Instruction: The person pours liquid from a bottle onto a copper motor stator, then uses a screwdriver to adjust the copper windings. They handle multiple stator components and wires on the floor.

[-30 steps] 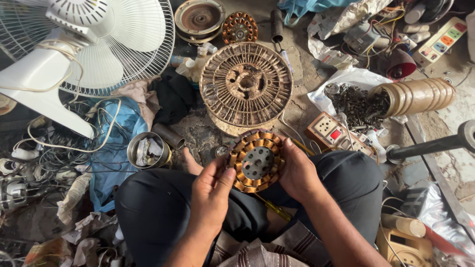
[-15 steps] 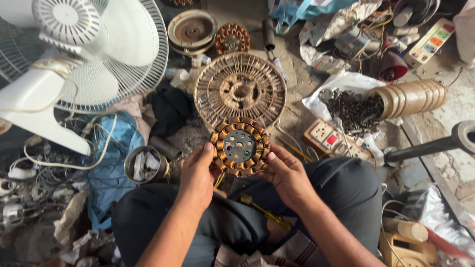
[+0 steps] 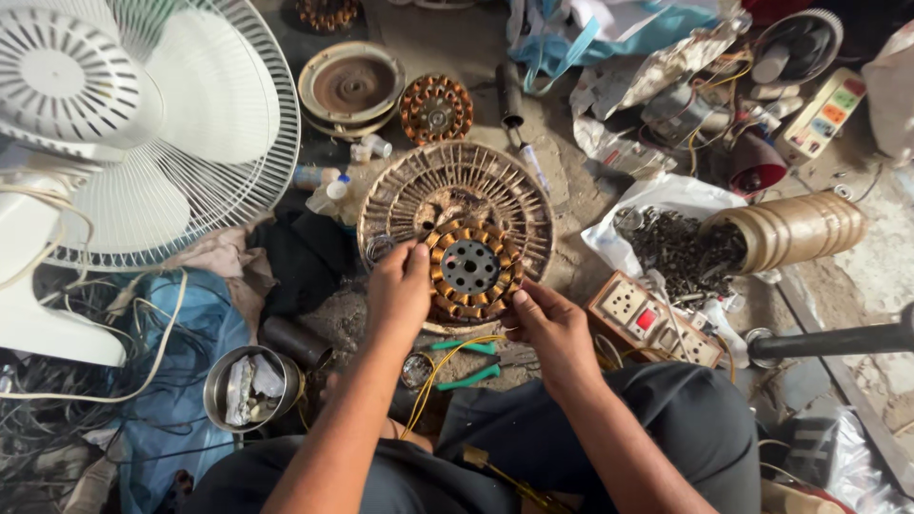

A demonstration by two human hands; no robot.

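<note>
A round motor stator point(image 3: 470, 268) with copper-wound coils and a grey perforated hub is held between both hands. My left hand point(image 3: 400, 290) grips its left rim with thumb and fingers. My right hand point(image 3: 550, 324) holds its lower right rim. The stator sits over a round rusty slotted disc point(image 3: 455, 205) on the ground, just in front of my knees. A yellow wire point(image 3: 447, 357) trails from below the stator toward my lap.
A white pedestal fan point(image 3: 124, 124) lies at left. A second stator point(image 3: 435, 108) and a rusty motor cover point(image 3: 350, 88) lie farther off. Green-handled pliers point(image 3: 466, 366), a switch board point(image 3: 647, 319), a tipped jar point(image 3: 790, 228) spilling screws, and a steel tin point(image 3: 249, 385) surround me.
Both hands have carried the stator away from my lap and forward, onto the rusty slotted disc. The view has followed forward.
</note>
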